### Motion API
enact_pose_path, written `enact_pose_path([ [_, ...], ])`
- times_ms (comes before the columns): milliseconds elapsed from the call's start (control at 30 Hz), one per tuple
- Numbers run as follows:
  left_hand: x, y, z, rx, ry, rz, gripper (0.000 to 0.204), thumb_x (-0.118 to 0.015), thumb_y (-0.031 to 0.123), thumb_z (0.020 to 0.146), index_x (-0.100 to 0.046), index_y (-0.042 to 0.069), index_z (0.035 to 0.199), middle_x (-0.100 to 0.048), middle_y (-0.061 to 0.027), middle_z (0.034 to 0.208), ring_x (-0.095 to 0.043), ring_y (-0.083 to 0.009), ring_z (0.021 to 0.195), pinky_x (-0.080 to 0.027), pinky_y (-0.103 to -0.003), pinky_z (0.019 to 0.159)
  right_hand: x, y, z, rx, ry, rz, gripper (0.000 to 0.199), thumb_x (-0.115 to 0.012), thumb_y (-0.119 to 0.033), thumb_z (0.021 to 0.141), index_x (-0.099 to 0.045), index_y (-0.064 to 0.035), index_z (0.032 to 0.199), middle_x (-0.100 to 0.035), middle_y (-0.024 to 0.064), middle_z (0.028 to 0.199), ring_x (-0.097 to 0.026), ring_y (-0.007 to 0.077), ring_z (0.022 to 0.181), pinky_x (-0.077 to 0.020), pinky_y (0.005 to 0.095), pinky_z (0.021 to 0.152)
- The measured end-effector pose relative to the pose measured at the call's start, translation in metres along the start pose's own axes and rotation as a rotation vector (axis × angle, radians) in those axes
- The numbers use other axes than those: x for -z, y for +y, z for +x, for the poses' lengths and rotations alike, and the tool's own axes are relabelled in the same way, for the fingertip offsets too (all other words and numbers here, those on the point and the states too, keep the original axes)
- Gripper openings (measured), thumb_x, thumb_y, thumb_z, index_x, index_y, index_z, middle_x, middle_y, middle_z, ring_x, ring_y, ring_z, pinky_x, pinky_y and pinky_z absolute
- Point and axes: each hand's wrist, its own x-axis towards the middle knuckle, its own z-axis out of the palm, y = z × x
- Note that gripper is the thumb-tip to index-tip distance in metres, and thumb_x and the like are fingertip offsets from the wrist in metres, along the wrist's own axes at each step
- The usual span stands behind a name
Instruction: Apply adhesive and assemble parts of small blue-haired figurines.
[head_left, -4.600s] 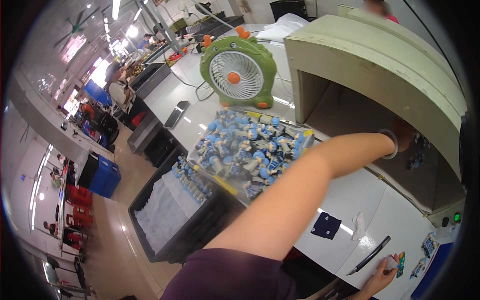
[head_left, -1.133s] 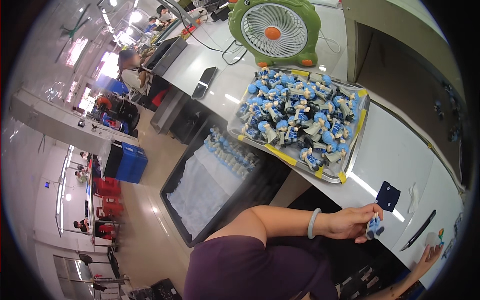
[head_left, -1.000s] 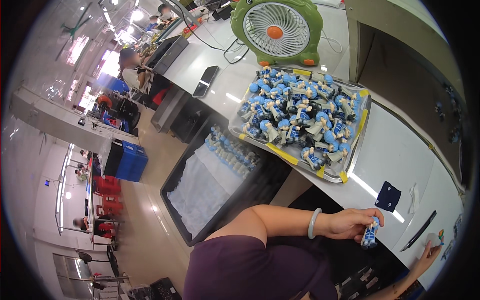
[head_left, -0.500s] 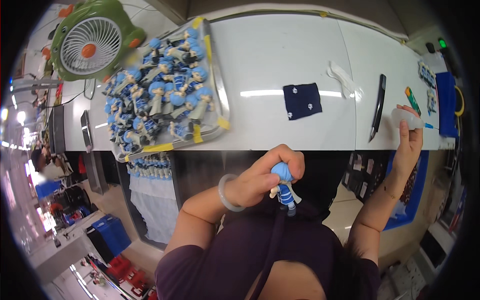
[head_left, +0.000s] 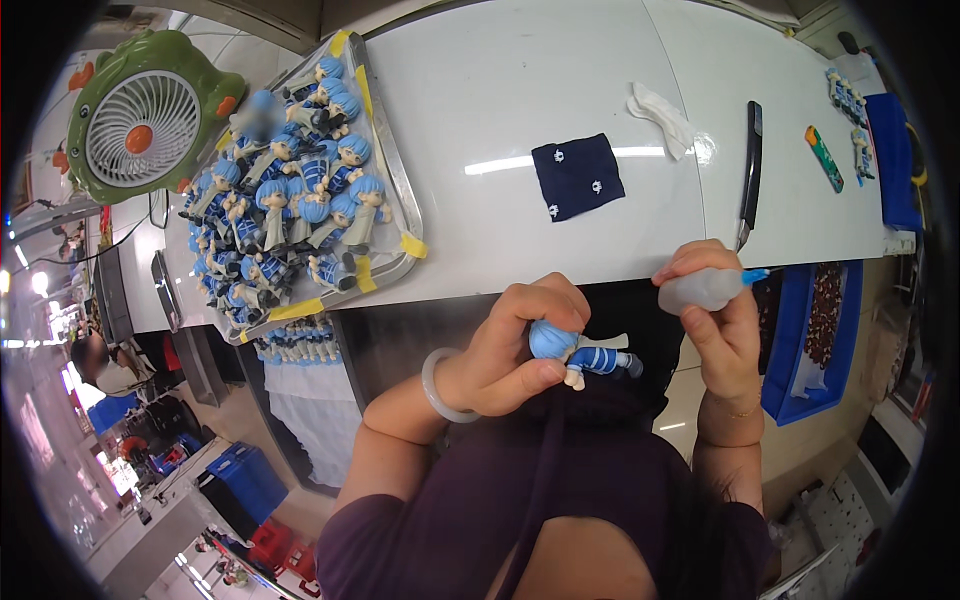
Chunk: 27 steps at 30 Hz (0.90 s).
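My left hand (head_left: 525,345) pinches a small blue-haired figurine (head_left: 597,360) by its head, in front of the table's near edge. The figurine lies sideways, with its blue and white striped clothing and dark feet pointing right. To its right, my right hand (head_left: 718,335) is closed around a translucent squeeze bottle (head_left: 703,290) with a blue tip that points right. The two hands are apart, and the bottle does not touch the figurine. On the table ahead lies a dark navy cloth (head_left: 577,178) with small white motifs.
A tray (head_left: 405,215) edged with yellow tape holds many similar figurines at the left, beside a green fan (head_left: 150,120). A white crumpled strip (head_left: 662,118), a black utility knife (head_left: 751,170) and a green-orange tube (head_left: 825,158) lie at the right. A blue bin (head_left: 800,400) stands below.
My right hand has brought the bottle from the table's right side toward my left hand. The figurine has turned from feet down to feet right. The view has shifted slightly.
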Motion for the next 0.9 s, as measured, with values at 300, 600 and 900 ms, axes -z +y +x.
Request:
enact_pose_path([
  [300,0.012,-0.004,-0.003,-0.056,-0.116,0.060,0.026,-0.046,0.024,0.083,-0.042,0.001,0.095,-0.047,-0.0123,0.084,-0.044,-0.0202,0.070,-0.038,-0.030,0.063,-0.014,-0.003,0.000,-0.089,-0.092,0.090,0.022,-0.054,-0.008,0.076,-0.049,-0.0014,0.097,-0.051,0.0091,0.092,-0.050,0.0185,0.084,-0.0379,0.0270,0.077],
  [600,0.008,-0.006,-0.006,-0.052,-0.084,0.064,0.026,-0.043,0.023,0.082,-0.042,0.001,0.094,-0.046,-0.0121,0.078,-0.043,-0.0204,0.066,-0.037,-0.031,0.060,-0.015,-0.001,-0.001,-0.081,-0.070,0.055,0.022,-0.054,-0.008,0.076,-0.050,-0.0017,0.096,-0.052,0.0098,0.092,-0.050,0.0192,0.084,-0.0384,0.0272,0.077],
  [900,0.008,-0.004,-0.004,-0.104,-0.067,0.335,0.029,-0.043,0.025,0.082,-0.043,0.000,0.097,-0.047,-0.0138,0.081,-0.045,-0.0256,0.071,-0.039,-0.033,0.065,-0.010,-0.002,0.000,-0.005,-0.023,-0.179,0.027,-0.059,-0.005,0.069,-0.052,-0.0023,0.096,-0.054,0.0104,0.092,-0.053,0.0221,0.084,-0.0406,0.0280,0.075],
])
